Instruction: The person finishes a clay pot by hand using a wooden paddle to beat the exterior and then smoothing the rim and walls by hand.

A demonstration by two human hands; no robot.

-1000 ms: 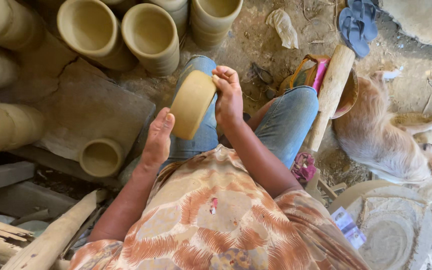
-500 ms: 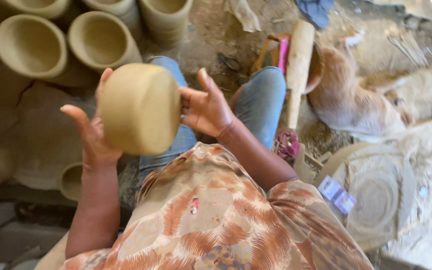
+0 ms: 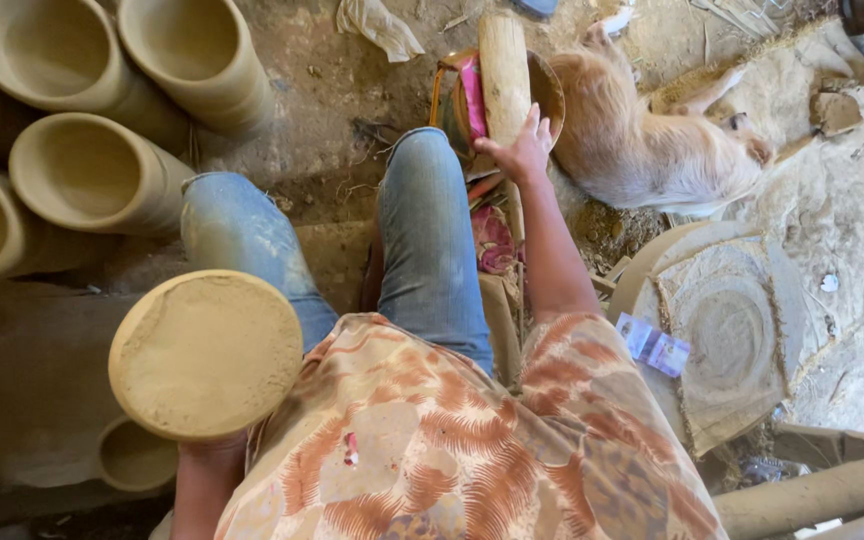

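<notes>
One clay pot (image 3: 206, 354) sits at eight o'clock, base up, propped from below by the left arm, its hand hidden, grip unclear; the right hand (image 3: 518, 152), at one o'clock, rests fingers spread on a wooden mallet (image 3: 504, 70) over a bowl (image 3: 549, 88); a dog (image 3: 657, 140) lies beside.

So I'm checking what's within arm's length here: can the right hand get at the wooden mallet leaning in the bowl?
Probably yes. The right hand is stretched out past the knee and already lies against the wooden mallet in the bowl, with nothing between them. The left hand is hidden behind the clay pot.
</notes>
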